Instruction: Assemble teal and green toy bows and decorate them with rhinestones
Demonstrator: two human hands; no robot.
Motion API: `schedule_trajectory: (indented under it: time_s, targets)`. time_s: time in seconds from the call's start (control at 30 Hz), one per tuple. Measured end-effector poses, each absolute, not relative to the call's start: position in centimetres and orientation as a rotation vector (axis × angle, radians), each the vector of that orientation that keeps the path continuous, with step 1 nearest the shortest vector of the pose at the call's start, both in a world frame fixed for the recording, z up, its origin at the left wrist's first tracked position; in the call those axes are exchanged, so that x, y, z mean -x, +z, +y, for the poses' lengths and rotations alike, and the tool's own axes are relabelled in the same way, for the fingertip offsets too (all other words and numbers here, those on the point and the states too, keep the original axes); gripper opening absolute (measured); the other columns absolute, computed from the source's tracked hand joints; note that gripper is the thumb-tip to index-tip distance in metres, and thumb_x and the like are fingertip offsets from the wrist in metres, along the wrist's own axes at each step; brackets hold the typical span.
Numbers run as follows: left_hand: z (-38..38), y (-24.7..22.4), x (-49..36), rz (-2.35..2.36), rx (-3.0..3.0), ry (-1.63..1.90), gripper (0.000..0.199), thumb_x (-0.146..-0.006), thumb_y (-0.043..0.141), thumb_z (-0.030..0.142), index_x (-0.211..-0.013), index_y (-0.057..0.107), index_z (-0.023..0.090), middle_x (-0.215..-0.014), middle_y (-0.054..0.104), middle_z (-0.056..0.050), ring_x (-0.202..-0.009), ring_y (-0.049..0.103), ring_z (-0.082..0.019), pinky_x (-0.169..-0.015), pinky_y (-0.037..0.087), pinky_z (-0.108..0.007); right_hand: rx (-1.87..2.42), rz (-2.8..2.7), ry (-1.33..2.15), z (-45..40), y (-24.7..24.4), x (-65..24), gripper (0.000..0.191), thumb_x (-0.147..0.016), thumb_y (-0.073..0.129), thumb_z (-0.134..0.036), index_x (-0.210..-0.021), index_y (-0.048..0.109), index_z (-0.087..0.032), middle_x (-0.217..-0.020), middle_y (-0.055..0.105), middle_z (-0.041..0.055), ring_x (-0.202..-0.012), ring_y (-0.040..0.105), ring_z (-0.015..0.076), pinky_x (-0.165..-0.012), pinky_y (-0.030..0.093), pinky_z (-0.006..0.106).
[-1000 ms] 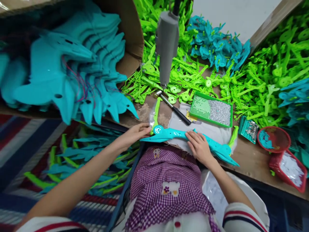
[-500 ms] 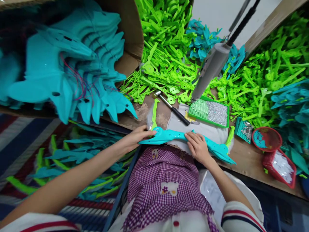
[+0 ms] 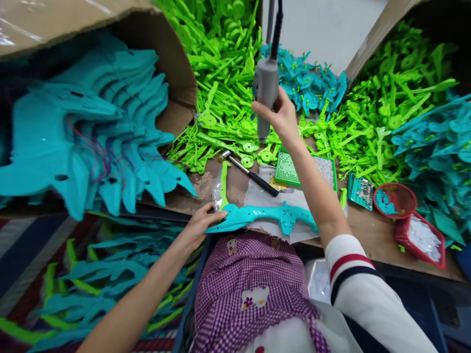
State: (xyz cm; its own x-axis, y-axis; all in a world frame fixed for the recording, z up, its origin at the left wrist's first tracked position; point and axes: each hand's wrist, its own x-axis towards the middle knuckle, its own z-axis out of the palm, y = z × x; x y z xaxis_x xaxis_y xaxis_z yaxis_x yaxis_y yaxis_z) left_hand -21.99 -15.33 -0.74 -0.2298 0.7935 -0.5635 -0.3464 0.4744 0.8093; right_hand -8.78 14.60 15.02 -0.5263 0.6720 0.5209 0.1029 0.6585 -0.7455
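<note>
Now the blue part lies along the near edge of the table, pinched by the left hand only at its left end, so the driver, clasped in the right hand, could swivel it if pressed off-centre.

Part on cloth, hammer behind

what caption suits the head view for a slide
Left hand on a turquoise plastic part, right hand around a hanging grey tool, amid heaps of green pieces.
</note>
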Motion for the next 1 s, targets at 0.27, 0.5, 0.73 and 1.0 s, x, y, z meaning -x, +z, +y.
schedule_trajectory:
  time_s: [0.27, 0.5, 0.73, 1.0]
  targets:
    - [-14.8, -0.7, 22.8, 1.381, -0.322, 1.059, 0.056, -0.059, 0.091, 0.034, -0.103, 0.060, 0.019, -0.085, 0.075, -0.002, -0.070, 0.073, -0.019, -0.065, 0.059, -0.026, 0.867, -1.518, 1.065, 12.9, 10.3, 3.2, 0.059, -0.078, 0.062, -0.072, -0.096, 0.066, -0.016, -0.078, 0.065, 0.0030, -0.072, 0.069, 0.0190, -0.070, 0.060, 0.038]
    - [-14.8, -0.6, 22.5, 1.399, -0.316, 1.074, 0.052, -0.062, 0.090, 0.032, -0.103, 0.060, 0.020, -0.082, 0.075, -0.001, -0.070, 0.073, -0.018, -0.065, 0.060, -0.025, 0.922, -1.617, 0.994, 13.2, 9.1, 0.5, 0.046, -0.065, 0.080, -0.061, -0.085, 0.067, -0.021, -0.079, 0.066, -0.0002, -0.074, 0.063, 0.0156, -0.072, 0.055, 0.035]
    - [-14.8, -1.1, 22.6, 1.396, -0.308, 1.072, 0.057, -0.061, 0.090, 0.034, -0.107, 0.060, 0.020, -0.083, 0.076, -0.002, -0.072, 0.074, -0.021, -0.066, 0.061, -0.027, 0.926, -1.508, 1.110, 13.4, 7.0, 1.0, 0.049, -0.081, 0.058, -0.069, -0.076, 0.063, -0.021, -0.052, 0.052, -0.0050, -0.045, 0.052, 0.0107, -0.051, 0.046, 0.028]
    - [-14.9, -0.9, 22.7, 1.366, -0.306, 1.074, 0.055, -0.062, 0.091, 0.033, -0.106, 0.060, 0.020, -0.083, 0.076, -0.002, -0.071, 0.073, -0.020, -0.066, 0.061, -0.026, 0.846, -1.385, 1.152, 13.8, 5.8, 1.1, 0.049, -0.076, 0.061, -0.070, -0.077, 0.061, -0.022, -0.046, 0.048, -0.0070, -0.040, 0.050, 0.0107, -0.044, 0.042, 0.027]
